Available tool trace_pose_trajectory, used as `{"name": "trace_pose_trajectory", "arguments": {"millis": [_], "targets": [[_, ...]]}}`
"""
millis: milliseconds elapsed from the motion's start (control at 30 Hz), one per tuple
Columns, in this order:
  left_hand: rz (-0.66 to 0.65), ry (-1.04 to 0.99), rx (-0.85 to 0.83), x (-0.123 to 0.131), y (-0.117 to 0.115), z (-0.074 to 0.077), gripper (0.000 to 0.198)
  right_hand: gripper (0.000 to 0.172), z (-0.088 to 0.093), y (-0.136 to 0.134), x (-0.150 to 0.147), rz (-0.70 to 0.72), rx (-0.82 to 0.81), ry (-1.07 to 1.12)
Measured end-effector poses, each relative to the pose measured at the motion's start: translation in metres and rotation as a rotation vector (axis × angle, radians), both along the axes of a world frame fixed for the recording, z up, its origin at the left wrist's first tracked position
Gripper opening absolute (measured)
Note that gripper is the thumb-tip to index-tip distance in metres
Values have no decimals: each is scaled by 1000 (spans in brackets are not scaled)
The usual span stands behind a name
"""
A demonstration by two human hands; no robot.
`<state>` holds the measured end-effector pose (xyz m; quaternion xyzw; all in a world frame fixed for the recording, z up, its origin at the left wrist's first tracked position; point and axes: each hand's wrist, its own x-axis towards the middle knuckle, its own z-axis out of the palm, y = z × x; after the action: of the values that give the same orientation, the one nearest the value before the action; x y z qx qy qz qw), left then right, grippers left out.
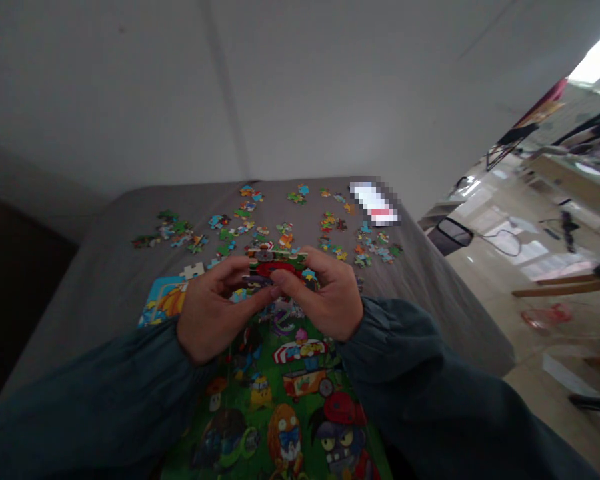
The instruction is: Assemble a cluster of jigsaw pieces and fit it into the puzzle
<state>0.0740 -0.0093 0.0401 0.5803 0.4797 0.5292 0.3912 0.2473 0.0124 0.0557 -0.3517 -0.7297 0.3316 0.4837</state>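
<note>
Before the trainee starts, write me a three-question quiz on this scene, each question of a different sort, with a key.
1. Multiple choice: what do the left hand and right hand hold between them?
A) A drinking cup
B) Part of a jigsaw puzzle
C) A pair of scissors

2. True or false: puzzle pieces lie scattered on the grey surface beyond the hands.

3. Fill in: the cartoon figure at the lower right of the green picture wears a ____ cap.

Key: 1. B; 2. true; 3. red

Grey-covered table (115, 287): puzzle pieces (286, 241) scattered; pixelated phone (374, 202) far right; cartoon sheet (290, 400) nearest; blue-yellow card (166, 302) left.
</note>
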Motion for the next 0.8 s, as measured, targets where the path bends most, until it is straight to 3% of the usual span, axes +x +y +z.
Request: {"name": "trace_pose_trajectory", "arguments": {"millis": [500,800], "targets": [[95,118,-15,4,-4,7,28,15,0,-3,-3,-27,103,39],[78,83,-89,4,-3,7,27,22,0,-4,-2,-64,93,13]]}}
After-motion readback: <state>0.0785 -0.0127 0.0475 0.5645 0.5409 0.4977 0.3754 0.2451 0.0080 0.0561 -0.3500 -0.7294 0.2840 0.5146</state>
